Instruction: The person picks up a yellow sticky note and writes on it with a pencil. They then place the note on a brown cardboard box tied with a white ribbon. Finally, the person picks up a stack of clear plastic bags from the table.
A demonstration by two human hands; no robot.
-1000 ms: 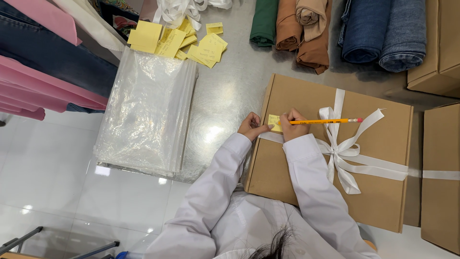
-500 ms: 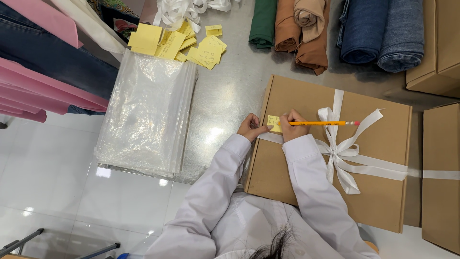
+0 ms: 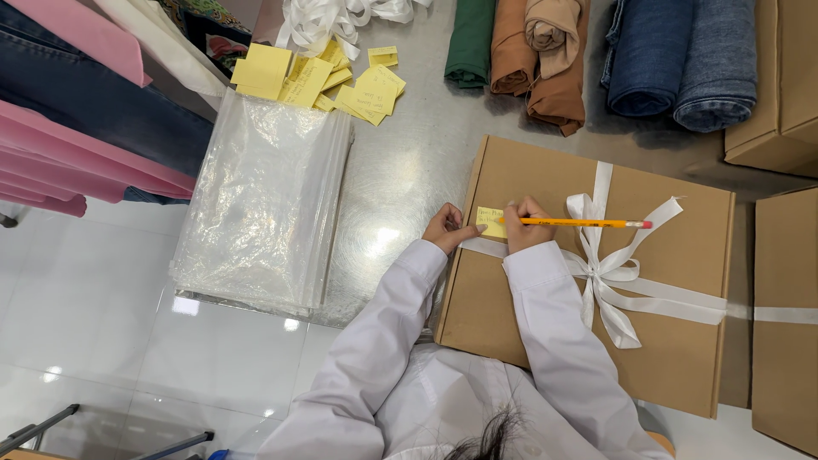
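Yellow note (image 3: 490,221) on brown box (image 3: 545,281)

A clothing shop's packing area. Rolled jeans (image 3: 682,60) and folded garments (image 3: 85,136) lie on the surface (image 3: 409,170). Beside them are cardboard gift boxes (image 3: 545,281), ribbon (image 3: 613,273) and clear bags (image 3: 264,204).

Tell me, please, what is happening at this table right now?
A person in a white coat writes on a yellow note stuck on a ribboned cardboard box. The right hand holds a pencil to the note; the left hand steadies it. Clear bags and more notes lie to the left.
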